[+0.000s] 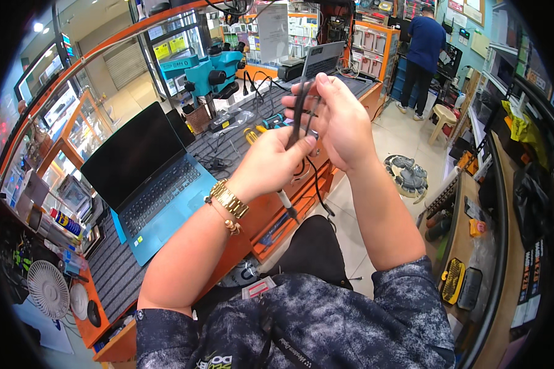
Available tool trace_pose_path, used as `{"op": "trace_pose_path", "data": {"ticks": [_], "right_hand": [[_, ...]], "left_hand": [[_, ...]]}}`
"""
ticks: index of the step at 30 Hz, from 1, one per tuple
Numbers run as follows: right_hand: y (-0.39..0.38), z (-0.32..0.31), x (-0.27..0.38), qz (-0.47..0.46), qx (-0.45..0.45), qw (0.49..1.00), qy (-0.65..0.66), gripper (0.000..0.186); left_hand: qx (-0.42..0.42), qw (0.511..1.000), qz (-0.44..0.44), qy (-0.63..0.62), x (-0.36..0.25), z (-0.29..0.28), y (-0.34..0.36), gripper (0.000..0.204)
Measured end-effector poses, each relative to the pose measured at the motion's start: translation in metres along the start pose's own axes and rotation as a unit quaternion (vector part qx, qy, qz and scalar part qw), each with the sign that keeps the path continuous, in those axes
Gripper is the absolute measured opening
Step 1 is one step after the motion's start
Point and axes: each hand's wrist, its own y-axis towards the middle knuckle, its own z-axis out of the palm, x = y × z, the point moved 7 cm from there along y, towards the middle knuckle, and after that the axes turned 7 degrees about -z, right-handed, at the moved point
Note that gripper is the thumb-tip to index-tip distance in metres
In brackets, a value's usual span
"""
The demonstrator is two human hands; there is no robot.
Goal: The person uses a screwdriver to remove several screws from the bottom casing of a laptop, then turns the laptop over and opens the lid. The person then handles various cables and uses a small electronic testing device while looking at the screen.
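A looped black cable [299, 112] is held up in front of me, above the bench's front edge. My left hand [276, 158] is closed round the lower part of the loops, thumb on top. My right hand [341, 123] has its thumb raised, and its curled, parted fingers reach behind the cable, which lies across them. A loose end of the cable [318, 187] hangs below both hands. Under my left wrist shows a white and black stick-shaped thing [286, 205], whose kind I cannot make out. Left of my hands stands an opened blue laptop [172, 200] with a dark screen.
A teal microscope [212, 74] stands at the back of the ridged grey bench mat [114, 286]. Yellow-handled tools [252, 134] and cables lie nearby. Another laptop [321, 60] is farther back. At far right a person [426, 43] stands near a stool [444, 118]. A white fan [48, 289] sits lower left.
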Motion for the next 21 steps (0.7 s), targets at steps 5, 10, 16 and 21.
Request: {"op": "trace_pose_path", "data": {"ticks": [5, 10, 16, 21], "right_hand": [[-0.043, -0.018, -0.034, 0.113, 0.172, 0.956, -0.21, 0.05], [-0.077, -0.066, -0.06, 0.266, 0.272, 0.879, -0.289, 0.04], [-0.107, -0.084, -0.029, 0.334, 0.359, 0.822, -0.29, 0.023], [-0.09, -0.11, 0.009, 0.281, 0.263, 0.895, -0.227, 0.03]], "left_hand": [[-0.032, 0.991, 0.047, -0.122, -0.001, -0.025, 0.004, 0.032], [-0.127, 0.967, 0.025, -0.219, 0.016, -0.058, 0.005, 0.036], [-0.197, 0.909, 0.054, -0.363, 0.009, -0.076, -0.005, 0.036], [-0.159, 0.904, 0.04, -0.394, 0.013, -0.078, -0.002, 0.035]]}}
